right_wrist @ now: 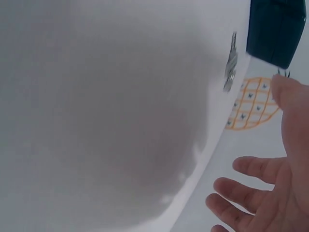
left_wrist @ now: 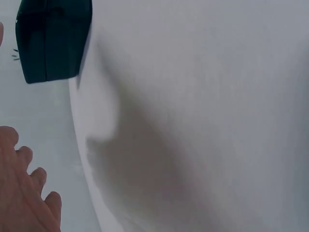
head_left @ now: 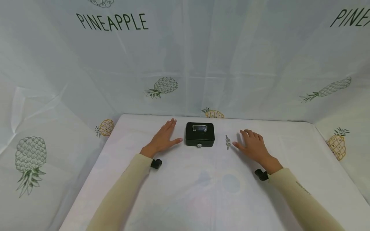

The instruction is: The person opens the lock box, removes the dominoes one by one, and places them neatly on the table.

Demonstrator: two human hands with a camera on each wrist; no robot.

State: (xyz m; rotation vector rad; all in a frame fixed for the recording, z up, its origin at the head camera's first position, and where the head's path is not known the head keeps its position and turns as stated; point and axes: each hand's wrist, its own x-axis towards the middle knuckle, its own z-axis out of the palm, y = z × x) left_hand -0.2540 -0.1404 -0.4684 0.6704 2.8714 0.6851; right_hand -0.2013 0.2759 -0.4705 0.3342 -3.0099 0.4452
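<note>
A black metal box [head_left: 200,134] with a handle on its lid and a round lock at its front lies closed on the white table. My left hand [head_left: 162,138] is just left of it, fingers extended, holding nothing. To the box's right lie small silver keys [head_left: 228,142]. My right hand [head_left: 254,147] is right of the keys, fingers spread and slightly bent, with nothing in it. In the left wrist view the box [left_wrist: 54,41] is beyond the left hand [left_wrist: 21,186]; the right wrist view shows the keys [right_wrist: 231,63], the box [right_wrist: 276,31] and the right hand [right_wrist: 275,188].
The white table cover [head_left: 185,192] spans the area between both forearms. A pale curtain [head_left: 245,64] printed with pineapples hangs behind the table's back edge and along its sides. Each wrist carries a small black camera.
</note>
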